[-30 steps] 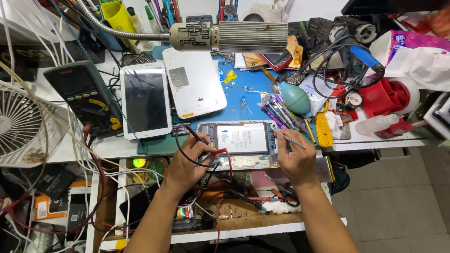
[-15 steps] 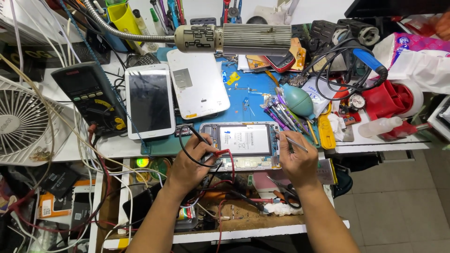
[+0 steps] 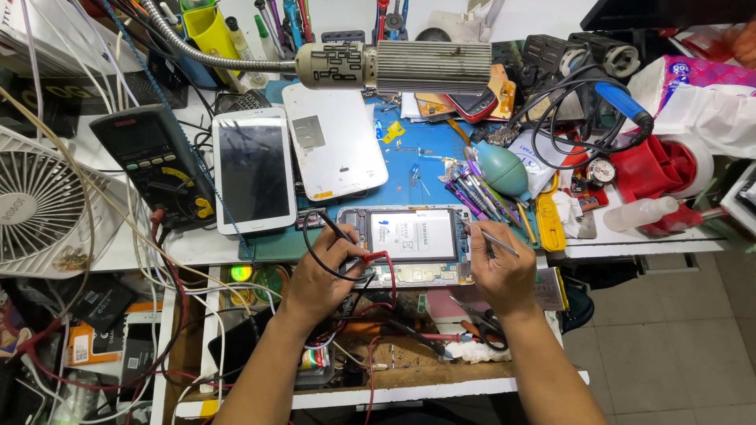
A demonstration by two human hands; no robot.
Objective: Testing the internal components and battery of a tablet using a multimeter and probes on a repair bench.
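Opened white tablet with exposed battery [image 3: 409, 236] at counter [image 3: 189, 248] front edge; left hand [image 3: 323, 271] grasping black and red probe leads [image 3: 346, 244], right hand [image 3: 500, 267] pinching thin metal tweezers [image 3: 490, 236]; likely risk: slipping tips shorting contacts or piercing battery.

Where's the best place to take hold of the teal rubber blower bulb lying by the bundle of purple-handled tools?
Grip the teal rubber blower bulb around its fat rounded belly, coming from above and from its right side. Its nozzle seems to point up-left toward the blue mat, and the purple-handled tools crowd its lower left, so the right flank looks most open, though a yellow flat tool lies nearby.
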